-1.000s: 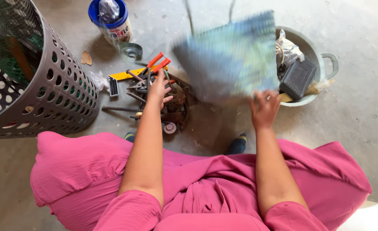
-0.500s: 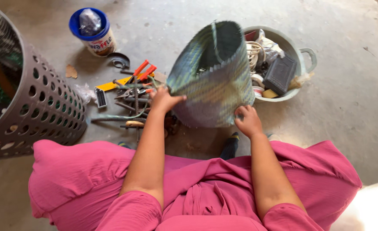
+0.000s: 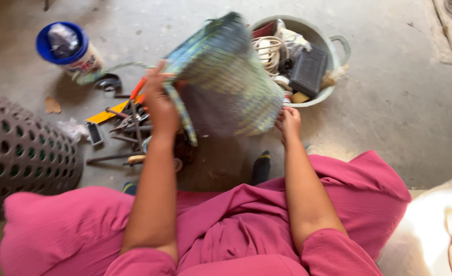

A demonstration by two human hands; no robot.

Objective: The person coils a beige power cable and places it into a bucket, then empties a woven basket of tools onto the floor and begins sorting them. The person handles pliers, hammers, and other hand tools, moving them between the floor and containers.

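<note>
Bare concrete floor, tool pile (image 3: 126, 125) at centre: woven basket bag (image 3: 226, 76), upright half a second ago, now tipped leftward above the pile, left hand (image 3: 160, 105) gripping its rim, right hand (image 3: 289, 121) pinching its base.

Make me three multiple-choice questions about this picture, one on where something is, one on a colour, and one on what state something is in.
1. Where does the pile of hand tools lie?
A. in the round tub
B. on the concrete floor beside the grey perforated basket
C. on the person's lap

2. What colour is the lid of the small tub?
A. blue
B. red
C. white

3. How is the woven basket held?
A. flat on the floor
B. tilted, in both hands
C. hanging from a hook

Answers: 1 B, tools rest on the floor by the grey basket. 2 A, its lid is blue. 3 B, left hand and right hand grip it, tipped.
</note>
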